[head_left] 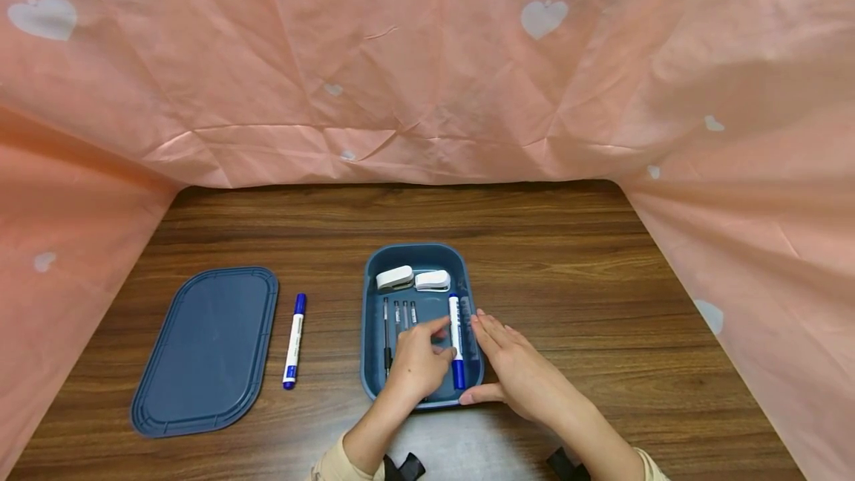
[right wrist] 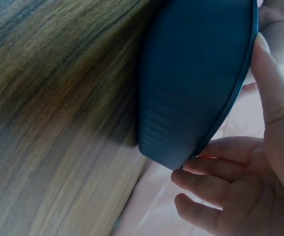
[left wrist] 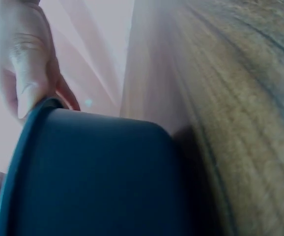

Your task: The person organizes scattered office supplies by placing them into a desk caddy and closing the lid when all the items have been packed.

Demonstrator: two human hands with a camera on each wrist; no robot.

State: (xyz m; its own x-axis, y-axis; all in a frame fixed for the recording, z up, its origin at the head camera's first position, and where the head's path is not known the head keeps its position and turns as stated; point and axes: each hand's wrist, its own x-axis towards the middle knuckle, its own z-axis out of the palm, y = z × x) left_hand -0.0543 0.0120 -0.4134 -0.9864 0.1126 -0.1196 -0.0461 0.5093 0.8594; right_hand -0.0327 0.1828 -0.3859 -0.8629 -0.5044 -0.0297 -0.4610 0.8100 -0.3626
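Note:
A blue-grey box stands on the table before me. Inside, along its right wall, lies a whiteboard marker with a blue cap end. My left hand reaches into the box, forefinger and thumb tip at the marker's left side. Extended, the thumb of my right hand touches the front rim near the corner; its fingers rest along the right rim. In the right wrist view the box's outer wall fills the top. Several slim pens lie left of the marker, partly behind my left hand.
Two white staplers sit at the back of the box. A second blue-and-white marker lies on the table to the left, beside the blue-grey lid. Pink cloth encloses the wooden table at the back and sides.

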